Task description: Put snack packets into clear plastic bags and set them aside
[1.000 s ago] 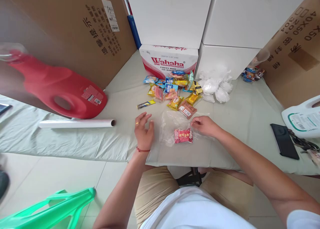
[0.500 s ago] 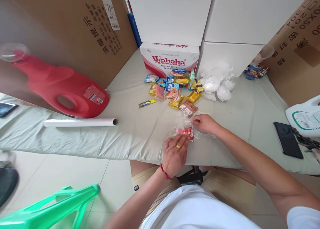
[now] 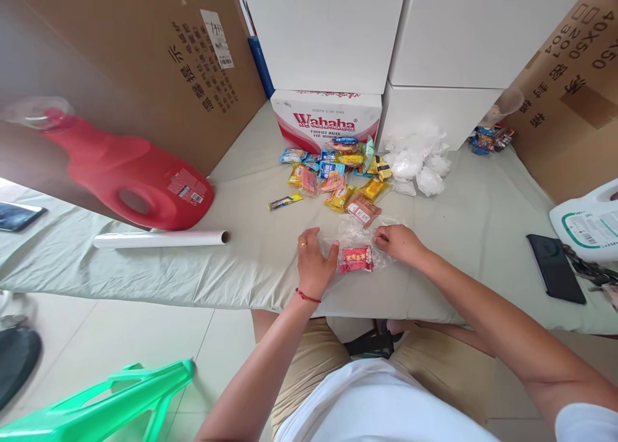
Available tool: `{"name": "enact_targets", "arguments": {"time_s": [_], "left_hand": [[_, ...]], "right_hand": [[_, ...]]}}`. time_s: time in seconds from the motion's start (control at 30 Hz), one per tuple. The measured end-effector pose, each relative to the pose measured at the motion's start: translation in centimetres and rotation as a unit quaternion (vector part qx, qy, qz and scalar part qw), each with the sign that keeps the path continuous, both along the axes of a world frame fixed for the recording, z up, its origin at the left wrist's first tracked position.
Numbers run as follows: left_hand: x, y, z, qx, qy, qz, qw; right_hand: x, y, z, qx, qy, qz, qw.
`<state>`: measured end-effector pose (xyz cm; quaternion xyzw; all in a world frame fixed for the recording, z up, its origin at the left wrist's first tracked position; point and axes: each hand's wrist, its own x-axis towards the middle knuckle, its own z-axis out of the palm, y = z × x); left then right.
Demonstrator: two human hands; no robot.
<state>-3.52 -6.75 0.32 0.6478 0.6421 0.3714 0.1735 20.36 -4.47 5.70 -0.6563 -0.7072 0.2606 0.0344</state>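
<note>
A small red snack packet (image 3: 356, 259) with gold lettering lies on the cloth-covered table, on or inside a clear plastic bag (image 3: 351, 228); I cannot tell which. My left hand (image 3: 315, 262), with a ring and a red bracelet, rests left of the packet. Its fingers are spread, and they seem to touch the bag's left edge. On the other side, my right hand (image 3: 400, 242) pinches the bag's right part between thumb and fingers. Just beyond the bag is a brown packet (image 3: 363, 210), near a yellow snack packet (image 3: 339, 198).
Several wrapped snacks lie before a Wahaha box (image 3: 328, 117), beside crumpled clear bags (image 3: 418, 162). At left are a red jug (image 3: 140, 178), a white roll (image 3: 161, 238) and a yellow stick packet (image 3: 284, 201). A black phone (image 3: 555, 268) lies right; a green stool (image 3: 111, 397) stands below.
My left hand has lifted off the red snack packet and moved left, its fingers spreading. The packet now shows fully. My right hand keeps its pinch on the bag.
</note>
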Motion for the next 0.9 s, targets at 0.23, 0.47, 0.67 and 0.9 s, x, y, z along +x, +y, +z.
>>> {"name": "enact_targets", "arguments": {"time_s": [0.23, 0.47, 0.67, 0.9], "left_hand": [[0.7, 1.4, 1.4, -0.186, 0.047, -0.062, 0.979], [0.6, 1.2, 1.2, -0.177, -0.021, -0.032, 0.984], [0.9, 0.8, 1.1, -0.163, -0.056, -0.026, 0.985], [-1.1, 2.3, 1.7, -0.177, -0.160, -0.035, 0.970]], "right_hand": [[0.8, -0.1, -0.1, -0.002, -0.016, -0.002, 1.000], [4.9, -2.0, 0.6, 0.219, -0.103, -0.039, 0.969], [-2.0, -7.7, 0.4, 0.413, 0.070, 0.161, 0.894], [-6.2, -8.3, -5.1, 0.298, 0.027, 0.184, 0.936]]}}
